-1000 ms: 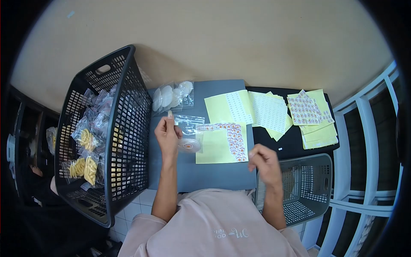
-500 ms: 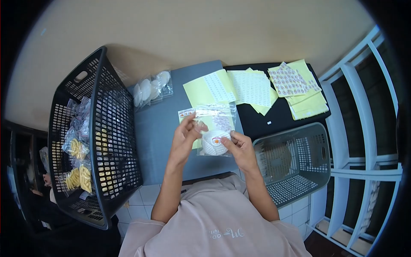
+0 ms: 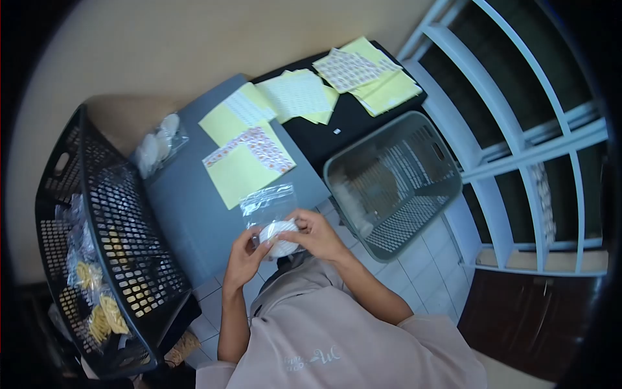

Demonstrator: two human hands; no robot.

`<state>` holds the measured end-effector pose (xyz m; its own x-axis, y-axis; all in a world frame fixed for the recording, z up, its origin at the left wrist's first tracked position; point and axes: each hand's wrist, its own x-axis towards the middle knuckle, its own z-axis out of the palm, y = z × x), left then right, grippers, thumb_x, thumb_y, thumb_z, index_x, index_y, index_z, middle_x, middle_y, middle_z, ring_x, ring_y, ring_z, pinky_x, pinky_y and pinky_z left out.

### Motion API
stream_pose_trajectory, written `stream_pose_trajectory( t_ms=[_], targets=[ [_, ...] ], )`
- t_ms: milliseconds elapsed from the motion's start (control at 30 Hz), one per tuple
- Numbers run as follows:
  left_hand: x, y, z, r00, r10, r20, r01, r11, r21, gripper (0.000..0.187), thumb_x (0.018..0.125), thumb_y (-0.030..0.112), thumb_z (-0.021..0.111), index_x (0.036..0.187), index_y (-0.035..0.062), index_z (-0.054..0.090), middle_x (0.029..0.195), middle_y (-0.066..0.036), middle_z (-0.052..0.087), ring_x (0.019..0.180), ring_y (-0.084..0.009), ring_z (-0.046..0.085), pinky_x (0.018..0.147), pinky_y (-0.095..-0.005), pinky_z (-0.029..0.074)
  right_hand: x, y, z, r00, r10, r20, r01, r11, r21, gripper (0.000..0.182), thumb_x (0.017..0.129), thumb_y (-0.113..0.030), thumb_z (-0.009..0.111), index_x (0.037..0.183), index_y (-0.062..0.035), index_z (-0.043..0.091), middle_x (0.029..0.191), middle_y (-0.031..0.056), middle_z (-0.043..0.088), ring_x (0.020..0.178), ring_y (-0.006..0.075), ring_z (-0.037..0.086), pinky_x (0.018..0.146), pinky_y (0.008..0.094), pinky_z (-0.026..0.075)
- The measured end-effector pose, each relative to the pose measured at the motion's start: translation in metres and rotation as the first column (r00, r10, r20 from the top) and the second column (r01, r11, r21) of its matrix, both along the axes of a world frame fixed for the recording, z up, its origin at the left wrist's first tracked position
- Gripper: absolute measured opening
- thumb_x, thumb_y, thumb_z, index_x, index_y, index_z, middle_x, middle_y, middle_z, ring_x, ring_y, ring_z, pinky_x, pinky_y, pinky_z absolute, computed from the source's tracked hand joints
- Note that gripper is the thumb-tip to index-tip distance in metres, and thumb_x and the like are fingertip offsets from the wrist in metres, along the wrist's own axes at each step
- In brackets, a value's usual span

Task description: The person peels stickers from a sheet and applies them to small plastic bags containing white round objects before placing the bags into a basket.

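Both hands hold one small clear plastic bag (image 3: 269,202) with a white round item (image 3: 280,236) inside it, close to my chest over the near edge of the grey table (image 3: 188,214). My left hand (image 3: 245,257) grips the bag's lower left side. My right hand (image 3: 315,235) covers the white item from the right. A yellow sticker sheet (image 3: 249,161) with a strip of orange-and-white stickers lies on the table just beyond the bag.
A black basket (image 3: 97,233) with bagged yellow items stands at the left. A grey basket (image 3: 392,181) sits on the floor at the right. More sticker sheets (image 3: 350,71) lie on a black surface (image 3: 337,126). Bagged white discs (image 3: 155,146) lie at the table's far left.
The view has swung and tilted. Both hands have drawn the bag back from over the table toward my body, and the right hand now wraps over the white item.
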<state>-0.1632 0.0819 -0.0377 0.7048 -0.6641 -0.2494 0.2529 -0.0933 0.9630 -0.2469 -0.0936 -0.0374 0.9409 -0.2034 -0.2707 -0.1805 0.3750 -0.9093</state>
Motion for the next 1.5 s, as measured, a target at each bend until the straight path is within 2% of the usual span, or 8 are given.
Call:
stream_pose_trajectory(
  t_ms=[300, 767, 933, 1033, 1167, 1267, 1400, 1500],
  targets=[
    [-0.074, 0.021, -0.034, 0.986, -0.139, -0.097, 0.138, 0.990, -0.014, 0.023, 0.082, 0.005, 0.071, 0.099, -0.0006, 0.057, 0.089, -0.004, 0.060, 0.079, -0.0088, 0.058, 0.062, -0.0233, 0.049, -0.094, -0.002, -0.005, 0.972, 0.182, -0.152, -0.217, 0.939, -0.265, 0.030, 0.081, -0.007, 0.072, 0.107, 0.0020, 0.061, 0.089, 0.0078, 0.065, 0.078, 0.0085, 0.059, 0.068, 0.0234, 0.048],
    [-0.108, -0.135, -0.032, 0.914, -0.391, 0.109, 0.342, 0.886, 0.313, 0.025, 0.087, 0.014, 0.066, 0.108, 0.0020, 0.060, 0.090, -0.007, 0.063, 0.084, -0.0148, 0.060, 0.073, -0.0290, 0.049, -0.191, -0.260, -0.124, 0.663, -0.537, -0.522, 0.321, 0.834, -0.449, 0.018, 0.074, 0.001, 0.068, 0.092, 0.0005, 0.070, 0.069, 0.0120, 0.064, 0.059, 0.0148, 0.064, 0.051, 0.0204, 0.050],
    [-0.108, -0.253, -0.099, 0.933, -0.360, -0.006, 0.345, 0.890, 0.299, 0.018, 0.087, 0.007, 0.058, 0.103, 0.0011, 0.063, 0.087, -0.011, 0.066, 0.083, -0.0186, 0.064, 0.072, -0.0304, 0.050, -0.216, -0.304, -0.361, 0.503, -0.313, -0.805, -0.165, 0.880, -0.445, 0.022, 0.070, -0.004, 0.064, 0.091, -0.0001, 0.071, 0.088, 0.0247, 0.068, 0.078, 0.0356, 0.069, 0.072, 0.0367, 0.056],
    [-0.108, -0.318, -0.171, 0.884, -0.466, 0.031, 0.399, 0.788, 0.469, 0.023, 0.082, 0.005, 0.056, 0.104, 0.0014, 0.063, 0.092, -0.016, 0.067, 0.087, -0.0258, 0.066, 0.077, -0.0333, 0.051, -0.207, -0.284, -0.384, 0.411, -0.269, -0.871, -0.358, 0.831, -0.426, 0.025, 0.071, -0.010, 0.063, 0.092, 0.0004, 0.070, 0.098, 0.0280, 0.066, 0.092, 0.0407, 0.065, 0.084, 0.0402, 0.053],
    [-0.130, -0.355, -0.276, 0.764, -0.644, -0.045, 0.421, 0.444, 0.791, 0.031, 0.073, 0.003, 0.054, 0.102, -0.0012, 0.064, 0.103, -0.026, 0.064, 0.096, -0.0400, 0.063, 0.087, -0.0401, 0.050, -0.213, -0.251, -0.442, 0.424, -0.354, -0.834, -0.612, 0.566, -0.552, 0.019, 0.078, -0.013, 0.056, 0.084, -0.0063, 0.073, 0.081, 0.0143, 0.068, 0.087, 0.0268, 0.067, 0.081, 0.0375, 0.052],
    [-0.155, -0.359, -0.318, 0.748, -0.661, -0.058, 0.411, 0.393, 0.823, 0.034, 0.074, 0.006, 0.054, 0.106, -0.0006, 0.064, 0.104, -0.028, 0.064, 0.102, -0.0363, 0.063, 0.093, -0.0412, 0.047, -0.192, -0.244, -0.390, 0.343, -0.414, -0.843, -0.195, 0.847, -0.495, 0.042, 0.069, -0.007, 0.063, 0.110, 0.0023, 0.061, 0.123, 0.0290, 0.047, 0.119, 0.0426, 0.047, 0.098, 0.0398, 0.045],
    [-0.166, -0.374, -0.321, 0.812, -0.580, -0.063, 0.327, 0.363, 0.873, 0.036, 0.071, 0.002, 0.055, 0.106, -0.0023, 0.058, 0.109, -0.025, 0.060, 0.108, -0.0407, 0.055, 0.094, -0.0437, 0.045, -0.192, -0.230, -0.397, 0.359, -0.550, -0.754, -0.112, 0.777, -0.620, 0.040, 0.067, -0.001, 0.061, 0.107, -0.0041, 0.055, 0.105, 0.0199, 0.058, 0.107, 0.0380, 0.055, 0.092, 0.0400, 0.045],
    [-0.161, -0.379, -0.304, 0.834, -0.422, 0.355, -0.125, 0.483, 0.867, 0.037, 0.073, 0.004, 0.059, 0.109, 0.0012, 0.053, 0.115, -0.023, 0.052, 0.114, -0.0395, 0.048, 0.095, -0.0469, 0.041, -0.201, -0.223, -0.424, 0.251, -0.638, -0.728, 0.209, 0.770, -0.603, 0.036, 0.067, 0.001, 0.058, 0.101, -0.0051, 0.052, 0.105, 0.0179, 0.060, 0.103, 0.0347, 0.058, 0.091, 0.0376, 0.045]
  ],
)
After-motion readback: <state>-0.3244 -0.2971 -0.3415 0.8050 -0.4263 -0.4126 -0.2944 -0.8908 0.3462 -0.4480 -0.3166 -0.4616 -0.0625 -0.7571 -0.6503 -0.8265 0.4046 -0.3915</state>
